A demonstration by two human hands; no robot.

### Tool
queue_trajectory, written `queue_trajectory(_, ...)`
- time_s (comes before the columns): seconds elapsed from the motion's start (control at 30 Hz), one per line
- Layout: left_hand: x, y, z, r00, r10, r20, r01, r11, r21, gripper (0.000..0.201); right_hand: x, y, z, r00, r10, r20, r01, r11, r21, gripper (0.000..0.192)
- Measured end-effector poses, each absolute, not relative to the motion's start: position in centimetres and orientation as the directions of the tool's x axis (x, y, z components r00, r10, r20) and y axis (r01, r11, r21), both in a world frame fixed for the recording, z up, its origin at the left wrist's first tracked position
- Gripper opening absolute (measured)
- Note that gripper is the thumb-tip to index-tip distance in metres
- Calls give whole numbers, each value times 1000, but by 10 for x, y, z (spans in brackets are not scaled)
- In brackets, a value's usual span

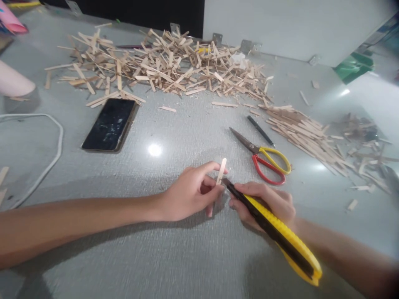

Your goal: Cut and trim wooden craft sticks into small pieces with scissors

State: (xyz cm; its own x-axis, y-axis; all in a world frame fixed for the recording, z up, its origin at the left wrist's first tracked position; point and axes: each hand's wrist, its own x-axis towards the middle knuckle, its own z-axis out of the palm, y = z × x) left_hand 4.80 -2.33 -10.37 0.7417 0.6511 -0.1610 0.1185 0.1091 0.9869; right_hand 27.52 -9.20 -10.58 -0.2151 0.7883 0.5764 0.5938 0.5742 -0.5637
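Between the thumb and fingers of my left hand point(195, 189) stands a short wooden craft stick point(221, 170), its rounded end pointing up and away. My right hand point(264, 203) grips a yellow and black utility knife point(277, 232). The knife's blade tip reaches the lower part of the stick, close to my left thumb; I cannot tell whether it cuts into the wood. Just beyond my right hand lie scissors point(262, 154) with one red and one yellow handle, and a dark pen point(261, 131) beside them.
A big loose heap of craft sticks point(174, 66) spreads along the back. To the right lies a flatter bundle of sticks point(307, 133), with scraps past it. A smartphone point(109, 124) rests at the left, near a white cable point(59, 143). A white panel point(274, 29) stands behind.
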Motion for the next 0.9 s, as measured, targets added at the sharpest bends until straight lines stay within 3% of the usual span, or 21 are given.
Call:
queue_trajectory(0.27, 46, -22, -104, 766, 628, -136, 133, 51, 990, 17, 275, -94, -111, -183, 785, 592, 636, 554, -537, 27)
queue_trajectory(0.63, 46, -22, -106, 777, 626, -72, 164, -91, 982, 11, 271, -95, -104, -283, 768, 575, 656, 592, -468, 27)
queue_trajectory(0.9, 48, -24, -107, 777, 627, -50, 139, -93, 986, 9, 267, -91, -104, -306, 743, 595, 629, 627, -459, 33)
